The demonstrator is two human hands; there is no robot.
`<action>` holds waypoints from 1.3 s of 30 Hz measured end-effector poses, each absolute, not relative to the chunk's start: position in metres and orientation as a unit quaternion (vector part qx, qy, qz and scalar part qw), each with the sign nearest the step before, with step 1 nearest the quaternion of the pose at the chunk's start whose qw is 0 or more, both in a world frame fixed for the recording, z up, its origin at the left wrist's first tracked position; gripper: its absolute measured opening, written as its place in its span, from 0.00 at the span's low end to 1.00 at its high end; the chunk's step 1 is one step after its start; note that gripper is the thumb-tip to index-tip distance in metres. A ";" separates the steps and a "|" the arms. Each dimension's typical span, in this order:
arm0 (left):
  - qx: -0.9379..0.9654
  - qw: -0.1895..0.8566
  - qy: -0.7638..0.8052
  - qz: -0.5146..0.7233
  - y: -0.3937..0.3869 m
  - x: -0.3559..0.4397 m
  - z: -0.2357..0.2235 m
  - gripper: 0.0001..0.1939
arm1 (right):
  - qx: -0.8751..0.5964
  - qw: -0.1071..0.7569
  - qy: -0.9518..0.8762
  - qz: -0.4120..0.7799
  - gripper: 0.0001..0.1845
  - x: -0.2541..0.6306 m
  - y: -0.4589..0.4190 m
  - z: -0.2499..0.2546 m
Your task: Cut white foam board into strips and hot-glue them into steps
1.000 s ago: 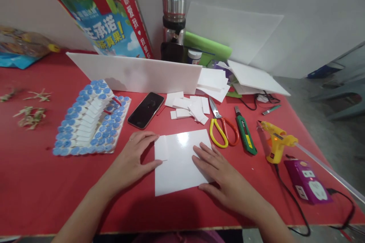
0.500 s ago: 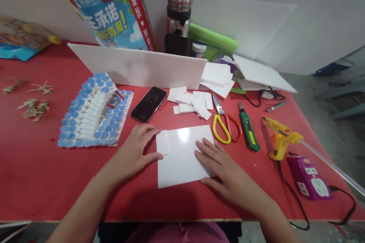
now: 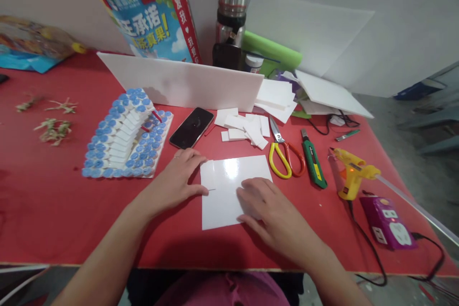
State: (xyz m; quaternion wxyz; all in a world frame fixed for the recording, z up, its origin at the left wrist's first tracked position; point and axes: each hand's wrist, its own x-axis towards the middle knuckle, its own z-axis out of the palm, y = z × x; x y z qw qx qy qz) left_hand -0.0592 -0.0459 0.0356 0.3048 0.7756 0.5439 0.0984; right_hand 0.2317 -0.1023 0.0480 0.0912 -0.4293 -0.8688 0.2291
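Note:
A glossy white board (image 3: 224, 213) lies flat on the red table in front of me. Along its left side rests a small white rectangular piece (image 3: 210, 174), with a short dark line at its lower end. My left hand (image 3: 181, 177) has the forefinger at the top of this piece and the thumb at its bottom, holding it between them. My right hand (image 3: 267, 203) is over the right part of the board, its fingers apart and slightly bent, holding nothing. Whether all its fingertips touch the board is unclear.
Scissors (image 3: 275, 160), a green cutter (image 3: 313, 162) and a yellow glue gun (image 3: 349, 172) lie rightward, near a purple power box (image 3: 389, 224). White offcuts (image 3: 247, 128) and a phone (image 3: 191, 127) are behind the board. A blue-dotted model (image 3: 125, 138) stands left.
My right hand has slid leftward over the board, with its fingers more bent. My left hand keeps its place at the small piece. The whole view has shifted slightly.

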 end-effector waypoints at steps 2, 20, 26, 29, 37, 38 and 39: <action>0.780 0.303 0.538 0.103 -0.046 -0.060 0.035 0.31 | -0.412 0.091 -0.876 0.233 0.20 0.217 -0.097 0.049; 0.782 0.298 0.534 0.119 -0.048 -0.060 0.031 0.31 | -0.377 0.058 -0.899 0.214 0.18 0.196 -0.086 0.040; 0.760 0.301 0.553 0.162 -0.051 -0.060 0.036 0.30 | -0.386 0.044 -0.892 0.232 0.16 0.194 -0.083 0.047; 0.737 0.289 0.578 0.197 -0.069 -0.067 0.042 0.31 | -0.382 0.042 -0.891 0.243 0.18 0.196 -0.081 0.048; 0.783 0.257 0.548 0.144 -0.140 -0.063 0.031 0.32 | -0.370 0.024 -0.896 0.246 0.27 0.199 -0.078 0.044; 0.785 0.252 0.548 0.143 -0.141 -0.060 0.029 0.32 | -0.370 0.024 -0.895 0.248 0.27 0.199 -0.077 0.045; 0.788 0.249 0.545 0.142 -0.141 -0.056 0.028 0.32 | -0.369 0.025 -0.894 0.251 0.27 0.199 -0.077 0.045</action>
